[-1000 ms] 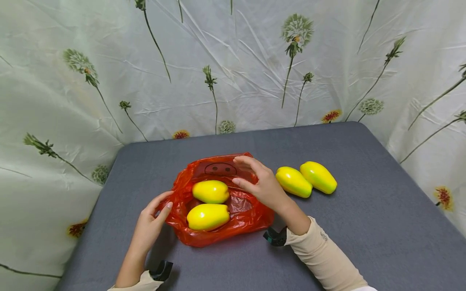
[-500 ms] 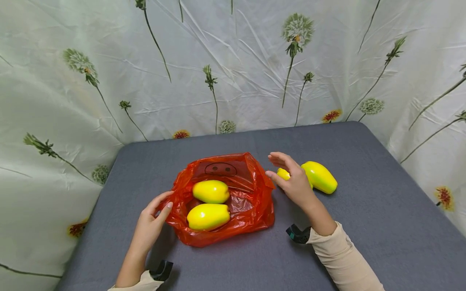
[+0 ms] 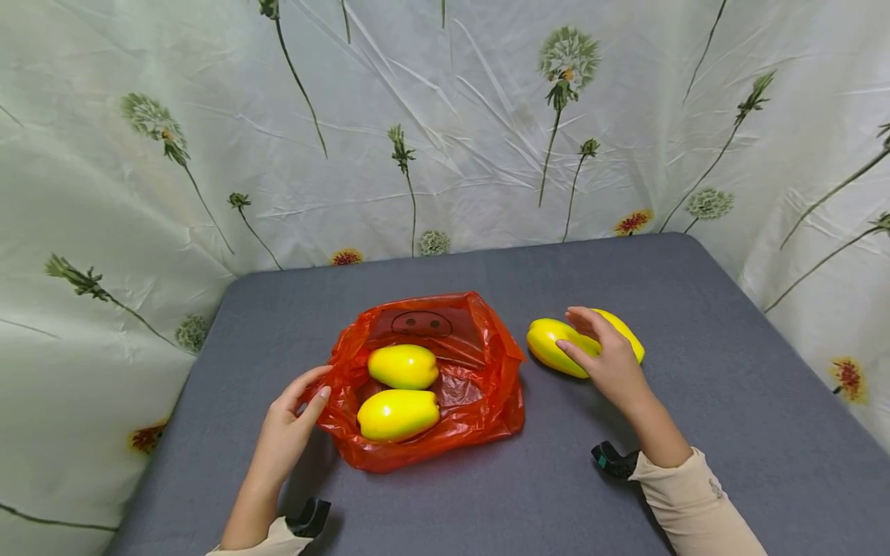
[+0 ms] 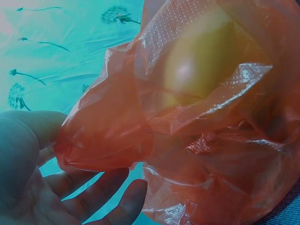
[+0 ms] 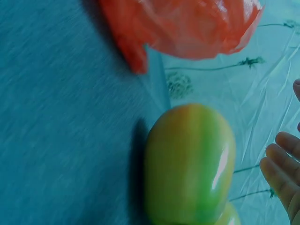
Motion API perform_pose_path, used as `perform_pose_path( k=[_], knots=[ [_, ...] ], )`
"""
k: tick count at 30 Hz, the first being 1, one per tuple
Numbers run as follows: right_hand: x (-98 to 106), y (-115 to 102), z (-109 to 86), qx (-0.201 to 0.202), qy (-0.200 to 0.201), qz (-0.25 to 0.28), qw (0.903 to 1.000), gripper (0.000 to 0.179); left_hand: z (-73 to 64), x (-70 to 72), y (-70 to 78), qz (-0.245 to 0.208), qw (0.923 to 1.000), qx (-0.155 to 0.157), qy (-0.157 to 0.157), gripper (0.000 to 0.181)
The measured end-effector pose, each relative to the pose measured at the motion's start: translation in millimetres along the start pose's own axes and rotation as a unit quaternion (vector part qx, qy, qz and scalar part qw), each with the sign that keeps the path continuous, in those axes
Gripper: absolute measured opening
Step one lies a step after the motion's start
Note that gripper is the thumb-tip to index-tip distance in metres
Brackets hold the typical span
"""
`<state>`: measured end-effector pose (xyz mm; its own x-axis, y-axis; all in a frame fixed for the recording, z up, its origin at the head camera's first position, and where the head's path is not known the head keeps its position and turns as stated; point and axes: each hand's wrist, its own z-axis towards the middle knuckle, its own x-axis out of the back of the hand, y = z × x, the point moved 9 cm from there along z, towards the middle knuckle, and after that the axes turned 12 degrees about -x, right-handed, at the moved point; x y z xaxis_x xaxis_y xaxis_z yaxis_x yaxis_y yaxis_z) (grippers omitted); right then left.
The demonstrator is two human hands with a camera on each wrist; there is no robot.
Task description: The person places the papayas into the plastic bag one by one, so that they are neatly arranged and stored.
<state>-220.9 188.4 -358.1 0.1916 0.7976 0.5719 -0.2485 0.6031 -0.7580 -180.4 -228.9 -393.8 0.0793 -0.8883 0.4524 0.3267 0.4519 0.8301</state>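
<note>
A red plastic bag (image 3: 502,394) stands with its mouth wide, and two yellow papayas (image 3: 403,367) lie inside it. My left hand (image 3: 287,423) pinches the bag's left rim between thumb and fingers; the left wrist view shows the film (image 4: 103,140) caught there. Over two more papayas to the right of the bag hovers my right hand (image 3: 615,371), fingers spread and thumb apart. It partly hides the nearer papaya (image 3: 551,347) and the farther papaya (image 3: 631,338). In the right wrist view a papaya (image 5: 187,164) with a green stripe stands apart from the fingertips (image 5: 274,173).
The grey cloth-covered table (image 3: 445,510) holds the bag and the fruit. Behind and beside it hangs a pale curtain (image 3: 473,177) printed with dandelions. A dark wrist device (image 3: 615,461) sits at my right cuff, and another dark device (image 3: 310,517) at the left.
My right hand has moved from above the bag's mouth rightward to the two papayas outside. The left hand has stayed at the bag's rim.
</note>
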Motion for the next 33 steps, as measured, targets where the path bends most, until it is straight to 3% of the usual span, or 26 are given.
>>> perform_pose_path(
  k=[6, 14, 25, 33],
  knots=[
    [3, 11, -6.7, 0.018, 0.008, -0.003, 0.9998, 0.051, -0.3, 1.0, 1.1, -0.003, 1.0, 0.002, 0.004, 0.035],
    [-7, 29, -10.0, -0.003, -0.025, -0.059, 0.998, 0.057, 0.1, 1.2, 4.1, -0.005, 0.9999, -0.008, 0.008, 0.035],
    [-20, 31, -10.7, 0.031, -0.034, -0.105, 0.9934, 0.059, 0.2, 0.7, 2.4, -0.002, 1.0, -0.005, 0.006, 0.035],
    [-19, 30, -10.9, 0.015, -0.03, -0.106, 0.9938, 0.056, -0.2, 1.0, 1.9, 0.0, 1.0, -0.005, 0.005, 0.036]
  ],
)
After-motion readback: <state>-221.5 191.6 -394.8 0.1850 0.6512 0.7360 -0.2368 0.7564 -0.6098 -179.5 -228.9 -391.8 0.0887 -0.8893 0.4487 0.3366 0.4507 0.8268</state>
